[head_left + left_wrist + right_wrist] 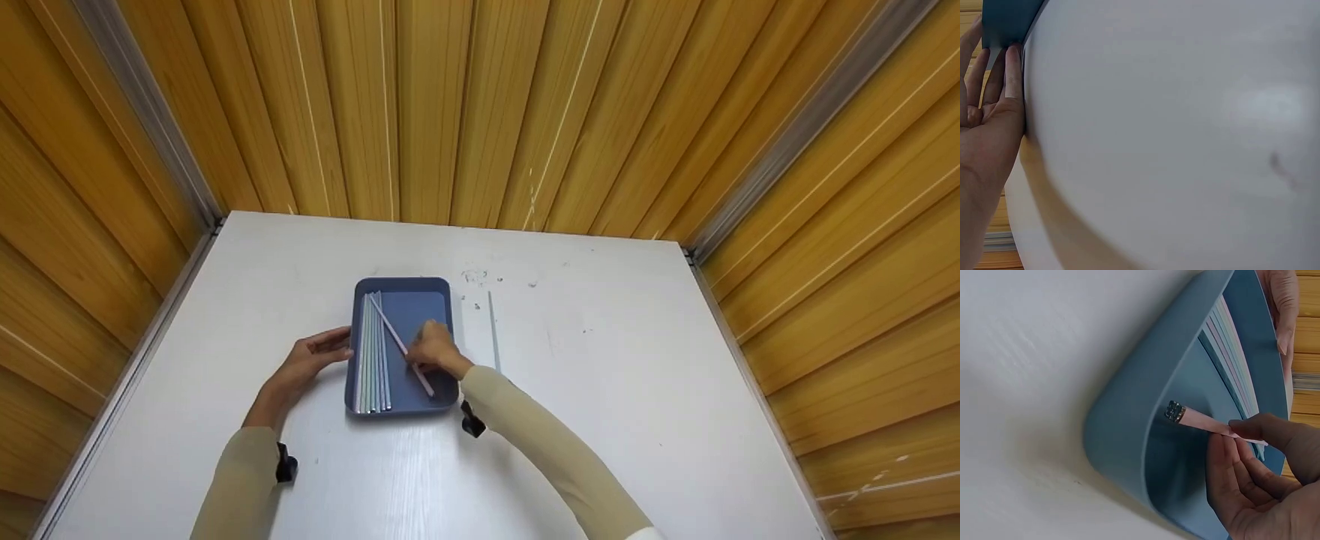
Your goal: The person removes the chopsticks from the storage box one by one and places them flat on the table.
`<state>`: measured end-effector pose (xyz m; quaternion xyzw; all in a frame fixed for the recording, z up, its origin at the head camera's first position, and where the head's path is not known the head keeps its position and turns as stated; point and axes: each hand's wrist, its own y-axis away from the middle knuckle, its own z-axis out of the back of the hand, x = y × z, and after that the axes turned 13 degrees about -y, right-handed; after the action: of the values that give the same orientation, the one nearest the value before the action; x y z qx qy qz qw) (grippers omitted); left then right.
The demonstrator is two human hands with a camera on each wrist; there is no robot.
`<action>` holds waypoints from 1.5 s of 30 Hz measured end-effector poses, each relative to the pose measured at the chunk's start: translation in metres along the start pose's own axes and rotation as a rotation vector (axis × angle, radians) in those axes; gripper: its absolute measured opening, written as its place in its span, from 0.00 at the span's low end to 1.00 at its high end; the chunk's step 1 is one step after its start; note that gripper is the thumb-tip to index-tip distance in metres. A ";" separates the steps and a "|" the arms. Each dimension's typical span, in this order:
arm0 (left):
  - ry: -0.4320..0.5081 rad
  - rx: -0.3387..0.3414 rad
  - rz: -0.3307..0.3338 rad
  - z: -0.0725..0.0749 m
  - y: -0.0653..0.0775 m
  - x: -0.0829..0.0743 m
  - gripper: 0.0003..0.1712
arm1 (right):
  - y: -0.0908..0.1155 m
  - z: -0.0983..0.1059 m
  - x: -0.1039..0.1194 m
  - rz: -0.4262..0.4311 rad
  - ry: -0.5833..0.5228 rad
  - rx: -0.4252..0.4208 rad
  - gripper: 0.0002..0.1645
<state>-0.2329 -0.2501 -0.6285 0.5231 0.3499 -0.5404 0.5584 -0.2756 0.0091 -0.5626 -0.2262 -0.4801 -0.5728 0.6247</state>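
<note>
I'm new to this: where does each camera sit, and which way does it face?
Head: worn on the person's head, facing forward and down at the tray and white table; left hand, right hand and sleeves show.
Left wrist: worn on that wrist, facing part of the tray and the white table; the left hand shows.
Right wrist: worn on that wrist, facing the pink stick in the right hand's grip; part of the left hand shows too.
Shared: head and right wrist both show the pink stick and both hands.

The right hand pinches a pink stick, dark and speckled at one end, inside a blue tray. Pale sticks lie parallel along the far wall; the left hand is outside that wall.
</note>
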 end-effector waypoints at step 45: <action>-0.049 0.021 -0.011 0.002 0.001 0.006 0.41 | 0.032 0.085 -0.039 0.172 -0.369 0.109 0.14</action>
<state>-0.2308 -0.2538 -0.6340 0.5135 0.3334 -0.5598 0.5584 -0.2704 0.1067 -0.5510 -0.3335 -0.5955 -0.4394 0.5841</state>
